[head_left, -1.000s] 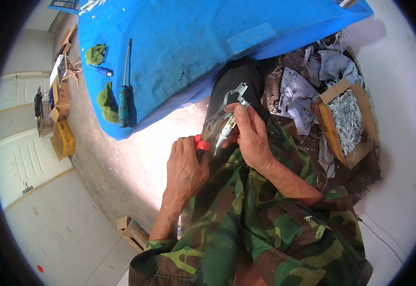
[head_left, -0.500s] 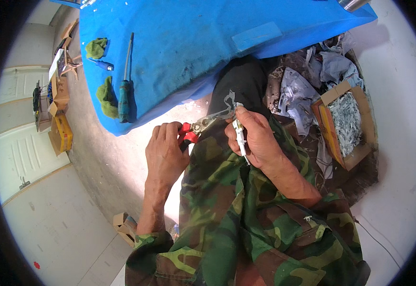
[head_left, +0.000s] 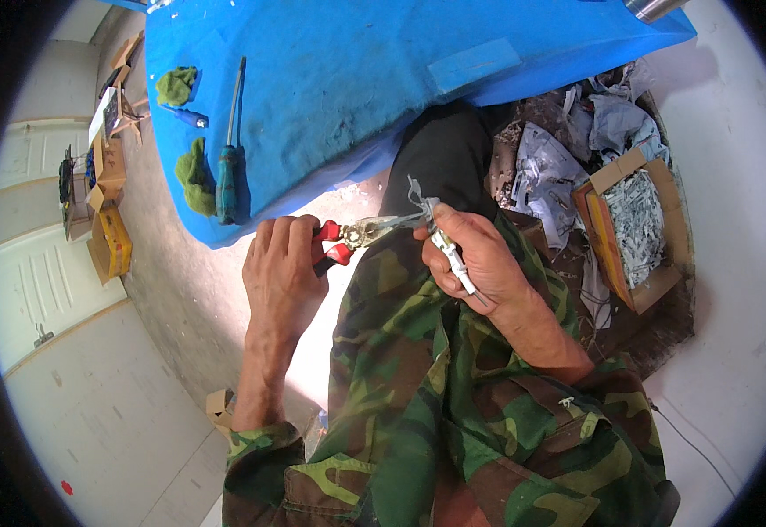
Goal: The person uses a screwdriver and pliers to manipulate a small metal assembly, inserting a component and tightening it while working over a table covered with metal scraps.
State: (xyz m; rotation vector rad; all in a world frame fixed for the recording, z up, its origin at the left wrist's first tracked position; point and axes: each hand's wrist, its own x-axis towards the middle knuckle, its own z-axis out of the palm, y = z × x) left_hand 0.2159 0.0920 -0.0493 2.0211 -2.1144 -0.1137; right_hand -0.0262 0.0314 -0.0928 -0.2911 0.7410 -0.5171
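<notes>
My left hand (head_left: pixel 283 268) is closed round the red handles of a pair of pliers (head_left: pixel 363 232). The jaws point right and meet a pale, thin scrap (head_left: pixel 414 191) beside the white piece; I cannot tell whether they grip it. My right hand (head_left: pixel 481 259) pinches a slim white plastic part (head_left: pixel 455 263) between thumb and fingers, over my lap. A thin pin sticks out of its lower end, and its upper end is partly hidden by the thumb.
On the blue-covered table (head_left: pixel 330 70) lie a long screwdriver (head_left: pixel 228 176), two green rags (head_left: pixel 194 176) and a small blue-handled tool (head_left: pixel 191 118). At right, an open carton (head_left: pixel 637 233) holds many white pieces, near crumpled plastic bags (head_left: pixel 545 176). More cartons (head_left: pixel 112 241) stand far left.
My left hand and the pliers have shifted left and slightly up. The white part in my right hand has tilted, its lower end swinging right. The pale scrap has moved a little left and down.
</notes>
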